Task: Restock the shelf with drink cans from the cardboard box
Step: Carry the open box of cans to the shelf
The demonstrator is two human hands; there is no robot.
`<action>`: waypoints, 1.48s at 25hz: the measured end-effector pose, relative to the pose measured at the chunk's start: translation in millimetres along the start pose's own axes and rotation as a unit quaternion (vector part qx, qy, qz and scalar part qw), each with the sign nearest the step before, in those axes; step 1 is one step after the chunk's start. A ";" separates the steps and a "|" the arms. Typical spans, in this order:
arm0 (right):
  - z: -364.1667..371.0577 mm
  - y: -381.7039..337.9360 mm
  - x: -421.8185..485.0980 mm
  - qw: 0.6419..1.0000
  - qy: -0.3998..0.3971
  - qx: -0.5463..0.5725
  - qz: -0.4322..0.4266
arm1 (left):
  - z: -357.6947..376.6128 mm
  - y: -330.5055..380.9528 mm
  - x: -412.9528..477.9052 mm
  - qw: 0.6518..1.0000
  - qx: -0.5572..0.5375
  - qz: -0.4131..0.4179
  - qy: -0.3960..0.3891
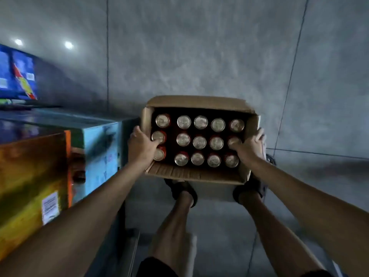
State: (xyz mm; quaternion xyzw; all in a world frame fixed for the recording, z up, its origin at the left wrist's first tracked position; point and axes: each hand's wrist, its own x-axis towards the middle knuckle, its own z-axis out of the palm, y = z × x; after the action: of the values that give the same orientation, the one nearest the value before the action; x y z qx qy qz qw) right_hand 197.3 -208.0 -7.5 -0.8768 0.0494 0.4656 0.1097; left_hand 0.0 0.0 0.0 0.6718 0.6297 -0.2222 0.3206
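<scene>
— Bare and nearest the lens, a left forearm (85, 212) and a right forearm (303, 196) are stretched forward and down. What is being held?

— An open brown cardboard box (191, 173) is gripped at both short ends and held level over the feet. Red drink cans (199, 142) with silver tops are stood upright inside it, in three rows of five.

— How are the hands placed?

— The left hand (140, 145) is clamped on the left wall. Its thumb is laid inside across the tops of the end cans, and its fingers are hidden beyond the wall. The right hand (250, 145) is clamped on the right wall, with the thumb pressed on a can top inside and the fingers spread up along the outer flap.

— And below the box?

— Bare legs (171, 226) are seen, ending in dark footwear (182, 190), with the toes covered by the box.

— What is shown around it?

— Grey tiled floor (199, 56) is spread beyond and to the right. Just beside the box on the left, a pale blue carton (101, 148) is stood. Nearer the camera, an orange and yellow carton (34, 176) with a white label is set against it. Farther left, blue printed packs (18, 76) are blurred, and their lettering cannot be read.
</scene>
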 end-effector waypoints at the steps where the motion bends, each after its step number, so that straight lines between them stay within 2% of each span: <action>1: 9.7 7.9 11.0 0.999 0.027 0.013 0.023 | 11.4 -6.5 12.4 0.999 -0.003 -0.032 -0.010; 4: 31.9 36.0 39.7 0.992 0.060 0.049 0.095 | 41.1 -34.8 42.4 0.995 0.000 -0.104 -0.013; 8: 37.8 62.5 57.9 0.989 0.140 -0.036 0.025 | 48.8 -67.5 66.7 0.995 0.014 -0.100 0.005; 12: 32.8 78.9 66.4 0.995 0.084 -0.055 0.003 | 43.6 -75.3 79.4 0.994 0.078 -0.062 -0.054; 15: 25.6 78.5 72.4 0.997 0.054 -0.036 -0.034 | 45.7 -71.6 80.4 0.997 0.048 -0.063 -0.021; 22: -12.1 62.1 63.0 0.995 0.054 -0.039 -0.076 | 22.9 -49.5 65.5 0.999 0.042 -0.031 -0.007; 30: -122.0 7.0 19.4 0.993 0.054 -0.023 -0.101 | -70.8 34.9 1.9 0.998 0.057 0.000 -0.002; 37: -268.6 -104.7 -18.6 0.984 0.049 -0.075 -0.155 | -196.3 142.4 -38.7 0.999 0.032 0.032 0.012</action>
State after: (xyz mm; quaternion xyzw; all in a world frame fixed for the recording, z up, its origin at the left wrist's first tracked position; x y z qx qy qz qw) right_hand 423.0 -170.6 168.9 -0.9013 -0.1170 0.4018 0.1124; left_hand 115.9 112.0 185.2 0.7042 0.6044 -0.2238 0.2978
